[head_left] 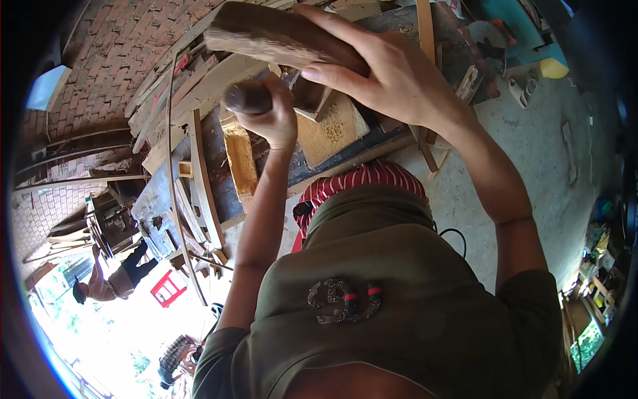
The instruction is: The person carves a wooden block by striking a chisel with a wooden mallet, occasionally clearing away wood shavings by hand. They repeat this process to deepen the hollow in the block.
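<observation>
My right hand grips one end of a long, thick brown wooden block, its thumb along the lower side. Just below the block's far end, my left hand is wrapped round a dark rounded handle whose butt faces the camera. What the handle belongs to is hidden under the hand. Below and beside my left hand lies a hollowed pale wooden piece. To its right is a flat wooden board with shavings on it, beside a small box-like wooden piece.
Planks and stacked boards lie along the workbench's left side by a brick wall. One person stands at the far left, another at lower left, near a red stool. Sandals rest on the floor at right.
</observation>
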`<state>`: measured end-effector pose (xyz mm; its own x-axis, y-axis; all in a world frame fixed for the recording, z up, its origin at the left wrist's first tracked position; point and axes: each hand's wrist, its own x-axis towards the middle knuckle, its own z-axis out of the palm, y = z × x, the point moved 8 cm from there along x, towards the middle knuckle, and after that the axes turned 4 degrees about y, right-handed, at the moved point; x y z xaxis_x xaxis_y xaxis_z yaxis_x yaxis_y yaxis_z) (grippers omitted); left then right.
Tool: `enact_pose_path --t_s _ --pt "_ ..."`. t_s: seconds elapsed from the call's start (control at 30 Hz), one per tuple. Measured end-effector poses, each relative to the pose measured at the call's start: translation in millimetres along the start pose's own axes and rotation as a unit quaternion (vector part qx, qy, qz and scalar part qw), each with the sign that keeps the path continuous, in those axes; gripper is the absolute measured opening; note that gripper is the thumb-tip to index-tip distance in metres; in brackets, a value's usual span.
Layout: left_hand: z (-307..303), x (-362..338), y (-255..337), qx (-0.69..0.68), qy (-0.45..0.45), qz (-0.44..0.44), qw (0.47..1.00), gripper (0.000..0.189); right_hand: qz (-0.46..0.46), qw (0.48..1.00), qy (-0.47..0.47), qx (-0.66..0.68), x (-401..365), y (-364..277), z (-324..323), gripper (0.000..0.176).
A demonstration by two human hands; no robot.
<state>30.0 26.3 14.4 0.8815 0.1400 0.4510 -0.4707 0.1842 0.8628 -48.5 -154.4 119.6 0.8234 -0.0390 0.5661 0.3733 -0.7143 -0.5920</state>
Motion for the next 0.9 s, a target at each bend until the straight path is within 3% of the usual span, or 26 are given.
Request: enact_pose_path --t_s 0.03,0.17,0.2,0.27,0.37,0.5,0.57,0.6,0.67,0.7,0.77,0.9 --pt "-6 11 -3 -0.019 0.038 0.006 0.999 0.022 0.024 0.999 -0.025 -0.024 -2 -1 -6 0.063" --pt "-2 38 28 -0.004 0.032 0.020 0.999 0.024 0.104 0.992 -0.065 -0.023 -12 11 -13 0.067" --pt "-1 41 32 0.013 0.024 0.029 0.999 0.024 0.103 0.992 -0.066 -0.021 -14 15 -9 0.067" --pt "3 40 30 0.001 0.038 0.015 0.999 0.025 0.052 0.998 0.018 0.002 -15 16 -14 0.068" --pt "4 37 17 -0.002 0.047 -0.005 0.999 0.026 0.085 0.996 -0.021 -0.014 -19 18 -11 0.068" --pt "8 32 2 -0.002 0.005 -0.020 1.000 0.023 0.090 0.994 -0.042 -0.036 -18 18 -7 0.068" --pt "27 31 3 -0.014 -0.114 -0.041 0.993 0.019 0.051 0.998 0.004 -0.034 -12 12 -11 0.066" --pt "32 30 3 -0.007 -0.130 -0.049 0.990 0.017 0.051 0.998 0.003 -0.032 -7 9 -17 0.066" --pt "40 28 0 0.021 -0.166 -0.075 0.983 0.014 0.189 0.967 -0.167 0.023 2 15 -12 0.080" --pt "43 26 -6 0.042 -0.187 -0.094 0.977 0.013 0.188 0.968 -0.167 0.023 3 19 -10 0.080" --pt "44 28 -2 0.028 -0.182 -0.101 0.978 0.013 0.102 0.990 -0.064 0.076 15 9 -20 0.082" --pt "31 20 -19 0.031 -0.140 -0.085 0.986 0.015 0.059 0.992 -0.039 0.108 31 -29 -35 0.083"
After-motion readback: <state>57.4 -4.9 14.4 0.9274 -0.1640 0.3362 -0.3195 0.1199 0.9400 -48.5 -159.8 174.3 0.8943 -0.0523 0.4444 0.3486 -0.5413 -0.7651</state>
